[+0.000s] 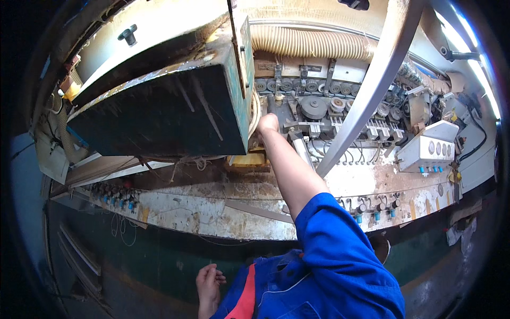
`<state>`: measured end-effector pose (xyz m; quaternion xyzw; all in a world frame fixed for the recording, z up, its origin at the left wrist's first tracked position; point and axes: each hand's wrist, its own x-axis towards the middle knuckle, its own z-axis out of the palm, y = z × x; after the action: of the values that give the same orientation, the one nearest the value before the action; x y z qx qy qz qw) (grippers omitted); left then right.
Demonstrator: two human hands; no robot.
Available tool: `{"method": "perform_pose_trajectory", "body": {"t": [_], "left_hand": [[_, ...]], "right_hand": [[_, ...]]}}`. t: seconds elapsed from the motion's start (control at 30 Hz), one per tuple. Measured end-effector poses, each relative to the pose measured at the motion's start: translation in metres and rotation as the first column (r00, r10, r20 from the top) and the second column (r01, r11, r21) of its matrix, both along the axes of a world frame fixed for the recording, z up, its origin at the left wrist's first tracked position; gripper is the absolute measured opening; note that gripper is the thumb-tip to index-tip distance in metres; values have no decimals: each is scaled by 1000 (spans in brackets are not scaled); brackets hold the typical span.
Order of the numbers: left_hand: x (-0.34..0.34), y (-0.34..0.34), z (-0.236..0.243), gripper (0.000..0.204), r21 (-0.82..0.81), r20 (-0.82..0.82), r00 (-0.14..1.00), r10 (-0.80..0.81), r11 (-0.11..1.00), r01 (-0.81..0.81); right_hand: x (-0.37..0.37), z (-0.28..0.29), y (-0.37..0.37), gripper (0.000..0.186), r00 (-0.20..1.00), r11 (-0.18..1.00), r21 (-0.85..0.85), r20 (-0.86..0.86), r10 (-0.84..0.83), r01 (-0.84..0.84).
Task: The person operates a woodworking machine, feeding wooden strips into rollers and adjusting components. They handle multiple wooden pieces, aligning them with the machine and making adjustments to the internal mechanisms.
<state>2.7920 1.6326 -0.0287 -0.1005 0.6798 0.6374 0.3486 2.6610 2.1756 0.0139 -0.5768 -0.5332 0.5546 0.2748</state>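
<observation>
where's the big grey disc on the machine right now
In the head view, the big grey disc is above and right of centre, right of the person's right hand and below the row of small rollers.

right hand (pixel 268 123): fingers hidden, grip unclear | left forearm (pixel 207 309): cut off by lower edge

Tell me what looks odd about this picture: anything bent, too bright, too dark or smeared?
In the head view, the bench's front edge bows and the corners go black; light tubes glare white at upper right; the big box's front face looks dark; the right hand shows no obvious motion blur.
</observation>
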Motion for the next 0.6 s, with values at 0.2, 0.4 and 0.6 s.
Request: {"method": "perform_pose_trajectory", "body": {"t": [0.2,0.4,0.6], "left_hand": [[-4,4,-8,23,41,0,1000,-2,999,2],[-2,-3,-8,23,9,-4,996,91,996,-91],[-2,-5,-7,24,-36,16,995,97,995,-97]], "right_hand": [[-30,-75,61,32,980,991,-10,-150,-134,135],[-1,-10,9,33,999,991,133,51,-9,2],[-14,-34,24,34,999,991,135,-26,-19,23]]}}
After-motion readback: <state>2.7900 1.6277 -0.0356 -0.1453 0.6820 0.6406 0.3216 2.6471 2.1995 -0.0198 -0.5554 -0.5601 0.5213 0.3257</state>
